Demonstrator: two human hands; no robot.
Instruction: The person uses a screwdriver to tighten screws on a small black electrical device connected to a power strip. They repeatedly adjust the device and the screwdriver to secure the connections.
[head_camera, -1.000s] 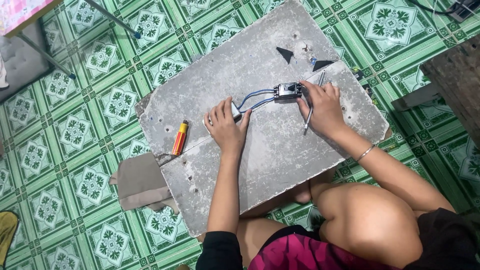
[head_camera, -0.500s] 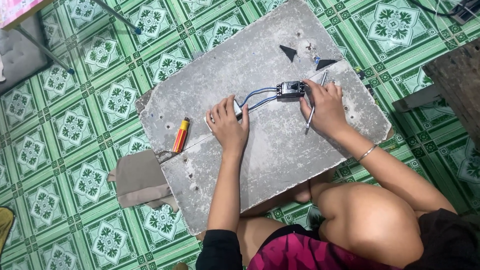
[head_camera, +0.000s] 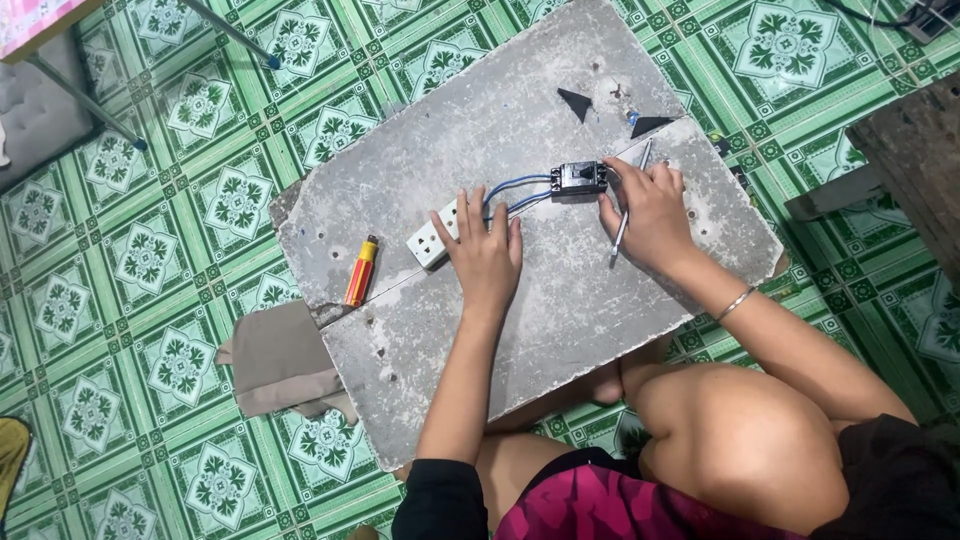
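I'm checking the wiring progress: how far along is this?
Done: blue wires already join the white socket strip to the black breaker. In hand: left hand steadies the strip, right hand holds a screwdriver beside the breaker. Left: cannot tell.

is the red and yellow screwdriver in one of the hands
No, the red and yellow screwdriver lies on the grey board, apart from the left hand.
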